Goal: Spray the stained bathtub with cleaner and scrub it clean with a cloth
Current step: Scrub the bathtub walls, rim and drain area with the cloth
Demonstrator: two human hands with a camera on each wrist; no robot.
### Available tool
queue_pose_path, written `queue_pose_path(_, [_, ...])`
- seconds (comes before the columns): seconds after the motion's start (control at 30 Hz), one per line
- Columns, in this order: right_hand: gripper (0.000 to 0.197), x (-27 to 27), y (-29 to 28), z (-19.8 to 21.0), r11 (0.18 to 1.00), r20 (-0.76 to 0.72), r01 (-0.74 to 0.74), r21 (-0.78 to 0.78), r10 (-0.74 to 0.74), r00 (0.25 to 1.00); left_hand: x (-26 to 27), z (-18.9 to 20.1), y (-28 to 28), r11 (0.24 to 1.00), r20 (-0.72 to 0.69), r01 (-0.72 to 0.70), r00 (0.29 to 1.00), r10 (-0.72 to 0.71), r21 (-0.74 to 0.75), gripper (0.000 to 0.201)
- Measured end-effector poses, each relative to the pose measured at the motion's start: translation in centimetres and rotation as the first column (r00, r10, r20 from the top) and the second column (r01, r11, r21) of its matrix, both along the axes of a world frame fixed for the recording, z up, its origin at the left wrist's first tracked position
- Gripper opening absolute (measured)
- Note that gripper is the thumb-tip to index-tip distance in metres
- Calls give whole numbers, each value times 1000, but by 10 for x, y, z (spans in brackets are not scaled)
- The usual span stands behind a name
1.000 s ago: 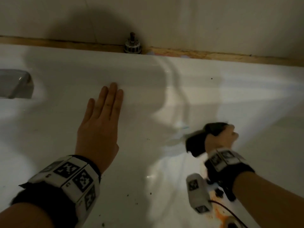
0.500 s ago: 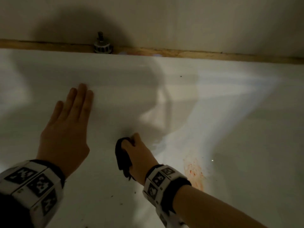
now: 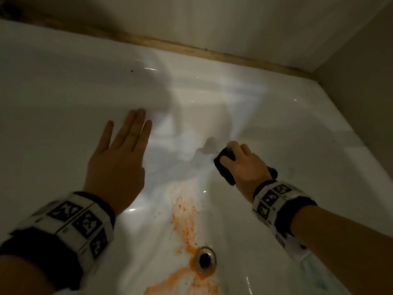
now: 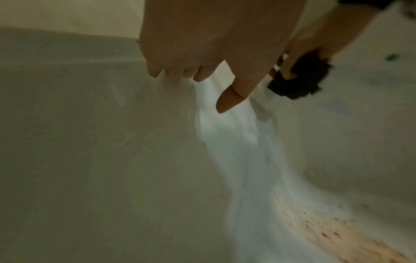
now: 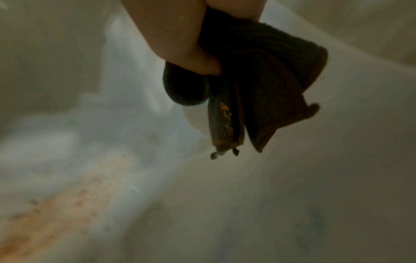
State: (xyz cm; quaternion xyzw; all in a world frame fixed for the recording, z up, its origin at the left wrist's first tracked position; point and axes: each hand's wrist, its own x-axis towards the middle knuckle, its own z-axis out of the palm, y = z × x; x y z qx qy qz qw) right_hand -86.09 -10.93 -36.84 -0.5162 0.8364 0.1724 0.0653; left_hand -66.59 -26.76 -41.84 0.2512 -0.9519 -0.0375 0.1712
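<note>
left hand (image 3: 116, 165) flat, fingers (image 3: 136, 126) straight, pressed on bathtub (image 3: 63, 86) wall. right hand (image 3: 244, 165) fingers clenched round dark cloth (image 3: 224, 169) on tub floor, beyond orange stain (image 3: 182, 222) near drain (image 3: 204, 260).

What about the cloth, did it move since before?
Yes. The cloth swept right: it was left of the stain, now it is right of it.

Dim warm light, bright central patch, soft shadows, blurred wrist views
</note>
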Motion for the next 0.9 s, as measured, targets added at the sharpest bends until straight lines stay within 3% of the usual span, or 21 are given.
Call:
queue_pose_path(0.07, [38, -17, 1, 10, 988, -151, -106, 113, 123, 981, -13, -3, 7, 997, 54, 48, 998, -45, -59, 91])
queue_pose_path(0.13, [33, -37, 4, 18, 964, -235, -107, 243, 166, 958, -19, -1, 13, 991, 111, 118, 988, -110, -64, 90])
queue_pose_path(0.27, [36, -76, 18, 34, 952, -337, 95, 292, 10, 941, -28, 7, 14, 983, 179, 155, 974, -136, -97, 88])
queue_pose_path(0.4, [38, -84, 25, 39, 910, -296, 161, 381, -45, 954, -46, 10, 25, 992, 204, 127, 971, -122, -14, 87])
queue_pose_path(0.5, [30, -74, 28, 43, 955, -75, 258, 144, -249, 966, -63, 15, 60, 964, 208, 150, 958, -196, 217, 88])
queue_pose_path(0.57, [24, -64, 34, 45, 929, 164, 363, -74, -348, 923, -77, 23, 87, 832, 90, 124, 975, -204, 541, 78])
queue_pose_path(0.6, [23, -60, 41, 46, 886, 299, 432, -168, -372, 879, -85, 31, 99, 698, 64, 63, 986, -154, 713, 76])
queue_pose_path(0.67, [27, -52, 55, 52, 777, 548, 579, -249, -380, 745, -100, 43, 116, 316, -27, 28, 1000, -7, 948, 78])
queue_pose_path(0.7, [29, -49, 64, 57, 738, 646, 637, -225, -377, 664, -106, 51, 122, 132, -91, 81, 993, 76, 988, 76])
queue_pose_path(0.73, [32, -48, 74, 62, 718, 715, 672, -181, -373, 592, -111, 60, 129, -7, -139, 142, 981, 135, 990, 71])
queue_pose_path(0.77, [35, -47, 82, 68, 716, 751, 683, -146, -369, 548, -114, 68, 135, -72, -172, 184, 973, 153, 980, 62])
queue_pose_path(0.9, [38, -44, 125, 99, 671, 816, 728, -140, -338, 469, -120, 108, 167, -32, -195, 196, 980, 27, 980, 35])
